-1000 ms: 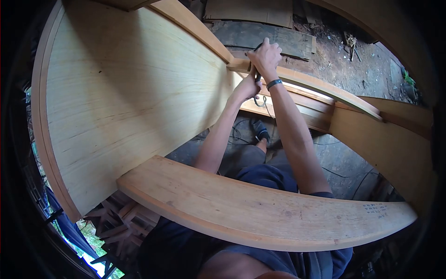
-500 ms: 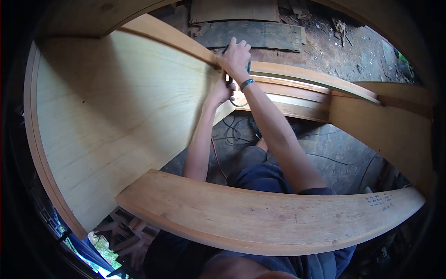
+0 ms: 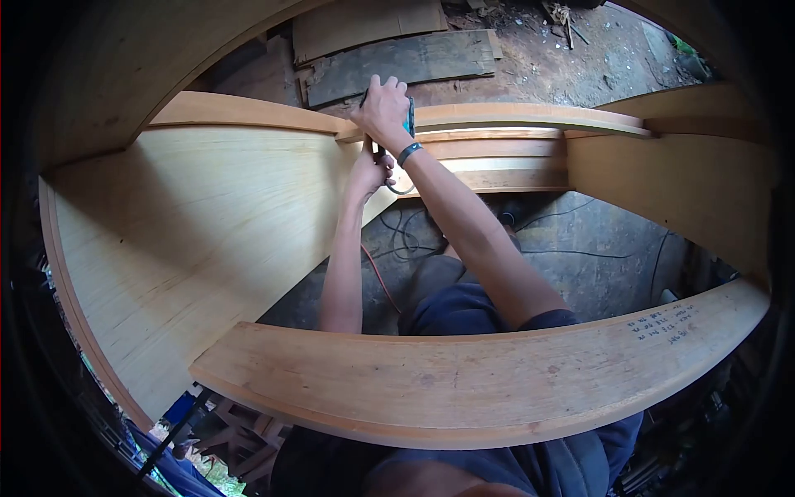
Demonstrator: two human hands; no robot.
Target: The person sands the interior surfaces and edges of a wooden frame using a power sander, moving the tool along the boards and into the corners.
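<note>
At the far left corner joint of a wooden frame, my right hand (image 3: 385, 108) is wrapped over the top of a dark and teal power tool (image 3: 410, 118), with a band on that wrist. Just below it, my left hand (image 3: 370, 175) has its fingers closed around the tool's lower dark part. The tool sits against the far rail (image 3: 497, 116), beside the end of the left rail (image 3: 248, 111). A bright glow shows on the wood under the tool. Its tip is hidden by my hands.
A pale plywood panel (image 3: 190, 240) fills the left side. A thick plank (image 3: 464, 385) with handwriting crosses in front of my body. Another panel (image 3: 671, 178) stands at right. Cables (image 3: 571, 252) and a red hose (image 3: 378, 277) lie on the floor. Boards (image 3: 406, 62) lie beyond.
The view has shifted and turned, so both hands and the tool appear further left. Both hands keep their hold on the tool at the same corner.
</note>
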